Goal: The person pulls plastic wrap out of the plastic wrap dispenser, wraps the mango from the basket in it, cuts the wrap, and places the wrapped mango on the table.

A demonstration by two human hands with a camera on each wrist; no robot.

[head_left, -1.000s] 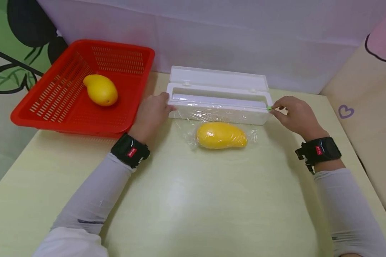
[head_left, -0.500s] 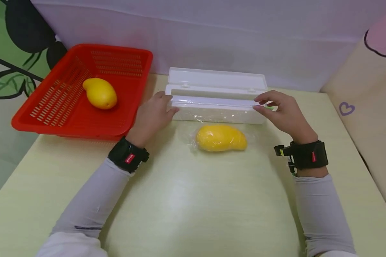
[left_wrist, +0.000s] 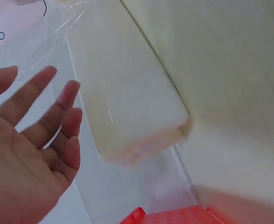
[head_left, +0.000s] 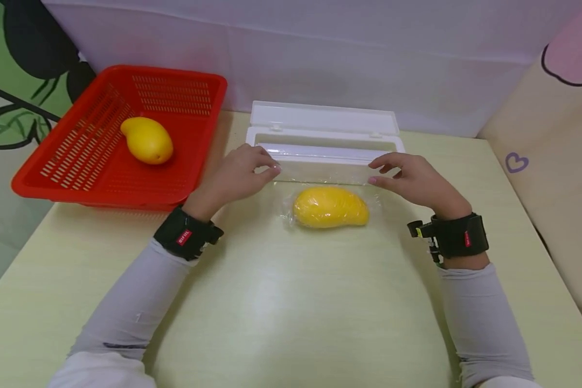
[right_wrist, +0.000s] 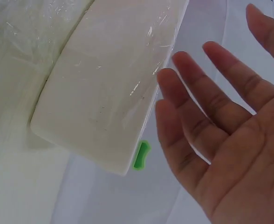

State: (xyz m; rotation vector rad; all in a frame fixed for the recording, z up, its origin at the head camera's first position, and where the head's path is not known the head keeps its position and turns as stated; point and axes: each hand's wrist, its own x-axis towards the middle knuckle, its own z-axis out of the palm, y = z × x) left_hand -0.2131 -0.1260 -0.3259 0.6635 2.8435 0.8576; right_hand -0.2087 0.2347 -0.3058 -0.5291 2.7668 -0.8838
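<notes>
1. Both hands have left the ends of the white film dispenser (head_left: 325, 148) since the earlier frames: the left hand (head_left: 233, 178) has come inward off the box's left end, and the right hand (head_left: 417, 180) has moved in from the green slider (right_wrist: 140, 155) at the box's right end.
2. Now the left hand hovers at the dispenser's front left corner, fingers extended and loosely spread; the left wrist view shows an open palm holding nothing.
3. Opposite it, the right hand hovers at the front right corner, fingers likewise straight and apart, holding nothing; the right wrist view shows the green slider just beside its fingers (right_wrist: 193, 88).
4. Between the two hands, slightly nearer the person, lies the wrapped mango (head_left: 331, 206), yellow, covered in clear cling film (head_left: 320, 175) that runs up to the dispenser's front edge.
5. Whether either hand's fingertips touch the film cannot be told.
6. Just beyond the fingertips, the dispenser lies with its lid (head_left: 324, 117) open and tipped back toward the wall.
7. Well to the left of the left hand sits a red basket (head_left: 184, 161) with a second mango (head_left: 147, 140) lying in it, unwrapped.
8. Everything rests on a pale green table (head_left: 291, 312); grey sleeves (head_left: 136, 302) and black wrist bands (head_left: 186, 236) cover both forearms.
</notes>
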